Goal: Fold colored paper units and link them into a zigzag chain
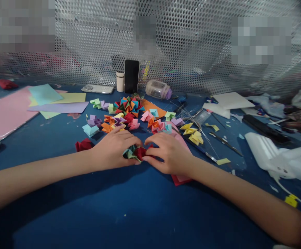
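Between my hands is a small folded-paper origami piece (140, 153) in red and pale green, held just above the blue table (129, 207). My left hand (115, 148) curls around its green side, thumb below and fingers above. On the red side, my right hand (167, 152) pinches with thumb and fingertips. A dark red folded piece (83, 145) lies beside my left wrist. Many-coloured origami pieces (128, 107) are grouped beyond my hands, with yellow ones (192, 133) to the right. Red and pink paper sheets (181, 180) stick out from under my right wrist.
Coloured sheets (59, 100) and a pink pack (5, 110) lie at left. A phone (131, 76), a small bottle (120, 81) and a fallen jar (157, 90) stand or lie by the perforated metal panel (93, 41). At right are a craft knife (207, 154) and a white device (280, 157) with a cord.
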Demonstrator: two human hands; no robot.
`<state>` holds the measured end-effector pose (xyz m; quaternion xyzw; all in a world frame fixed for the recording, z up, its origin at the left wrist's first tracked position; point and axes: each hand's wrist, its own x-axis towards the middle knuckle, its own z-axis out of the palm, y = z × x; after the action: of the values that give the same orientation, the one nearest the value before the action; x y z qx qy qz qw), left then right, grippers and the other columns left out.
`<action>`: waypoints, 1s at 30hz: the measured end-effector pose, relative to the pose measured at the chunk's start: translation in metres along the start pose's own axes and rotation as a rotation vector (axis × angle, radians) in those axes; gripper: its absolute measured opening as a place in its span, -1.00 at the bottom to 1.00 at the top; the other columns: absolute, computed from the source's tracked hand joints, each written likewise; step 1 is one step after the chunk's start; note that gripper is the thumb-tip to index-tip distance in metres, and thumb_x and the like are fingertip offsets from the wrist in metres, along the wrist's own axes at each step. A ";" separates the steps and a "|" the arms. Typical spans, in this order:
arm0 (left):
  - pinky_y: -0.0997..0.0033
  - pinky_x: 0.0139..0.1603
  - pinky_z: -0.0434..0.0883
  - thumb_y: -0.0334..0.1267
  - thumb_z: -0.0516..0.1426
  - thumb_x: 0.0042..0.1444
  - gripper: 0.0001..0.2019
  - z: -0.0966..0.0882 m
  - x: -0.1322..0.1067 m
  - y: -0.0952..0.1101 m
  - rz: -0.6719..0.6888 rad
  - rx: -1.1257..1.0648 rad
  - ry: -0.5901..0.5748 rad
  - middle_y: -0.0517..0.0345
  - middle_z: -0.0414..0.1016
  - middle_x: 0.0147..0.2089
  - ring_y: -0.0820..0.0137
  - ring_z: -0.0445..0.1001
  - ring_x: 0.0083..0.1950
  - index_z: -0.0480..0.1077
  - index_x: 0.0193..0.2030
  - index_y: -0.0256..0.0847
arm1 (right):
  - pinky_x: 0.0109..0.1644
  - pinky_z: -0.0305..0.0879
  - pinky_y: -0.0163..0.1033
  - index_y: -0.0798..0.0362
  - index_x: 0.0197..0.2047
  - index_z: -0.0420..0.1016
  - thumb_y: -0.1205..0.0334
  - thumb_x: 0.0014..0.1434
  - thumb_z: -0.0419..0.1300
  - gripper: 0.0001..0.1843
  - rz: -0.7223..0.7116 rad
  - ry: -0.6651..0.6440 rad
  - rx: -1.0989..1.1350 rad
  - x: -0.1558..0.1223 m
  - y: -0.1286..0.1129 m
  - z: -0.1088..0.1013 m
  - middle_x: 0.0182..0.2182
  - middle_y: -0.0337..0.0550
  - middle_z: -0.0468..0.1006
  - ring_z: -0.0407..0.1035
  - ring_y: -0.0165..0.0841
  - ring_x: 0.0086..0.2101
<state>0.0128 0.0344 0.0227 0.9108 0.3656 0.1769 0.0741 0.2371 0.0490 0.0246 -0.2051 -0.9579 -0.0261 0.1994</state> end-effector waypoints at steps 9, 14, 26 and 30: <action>-0.02 0.24 0.12 -0.15 0.20 0.05 -0.75 -0.002 0.002 -0.006 -0.016 0.015 0.083 0.11 0.50 -0.16 0.25 0.46 -0.07 0.25 -0.20 -0.16 | -0.12 0.41 -0.18 0.05 -0.10 0.33 0.11 0.08 0.27 -0.64 0.449 0.145 0.683 0.004 0.005 -0.008 -0.15 -0.08 0.49 0.43 -0.36 -0.23; 0.04 0.28 0.06 -0.26 0.15 0.09 -0.87 0.003 0.000 -0.006 0.058 0.010 0.093 0.16 0.51 -0.15 0.32 0.46 -0.06 0.27 -0.25 -0.16 | -0.24 0.43 -0.24 0.08 -0.10 0.37 0.15 0.03 0.30 -0.62 0.696 -0.035 0.949 0.008 0.004 -0.005 -0.31 -0.14 0.49 0.44 -0.39 -0.32; -0.04 0.31 -0.02 -0.05 0.16 0.10 -0.40 -0.009 0.007 -0.034 0.082 0.146 0.090 -0.08 0.37 0.18 0.14 0.31 0.22 0.12 0.23 -0.17 | -0.20 0.39 -0.31 0.02 -0.14 0.49 0.19 -0.11 0.42 -0.58 0.609 0.075 1.151 0.003 0.033 -0.007 -0.29 -0.23 0.52 0.43 -0.46 -0.30; -0.02 0.23 0.09 -0.21 0.08 0.16 -0.68 -0.005 0.007 -0.031 0.116 0.197 0.039 -0.06 0.48 0.00 0.16 0.43 0.03 0.27 0.04 -0.23 | -0.20 0.41 -0.30 0.01 -0.11 0.47 0.26 -0.16 0.44 -0.51 0.598 0.043 1.232 0.003 0.027 -0.001 -0.31 -0.26 0.52 0.44 -0.45 -0.31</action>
<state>-0.0044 0.0617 0.0213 0.9297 0.3291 0.1619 -0.0333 0.2460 0.0748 0.0261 -0.3096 -0.6959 0.5757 0.2974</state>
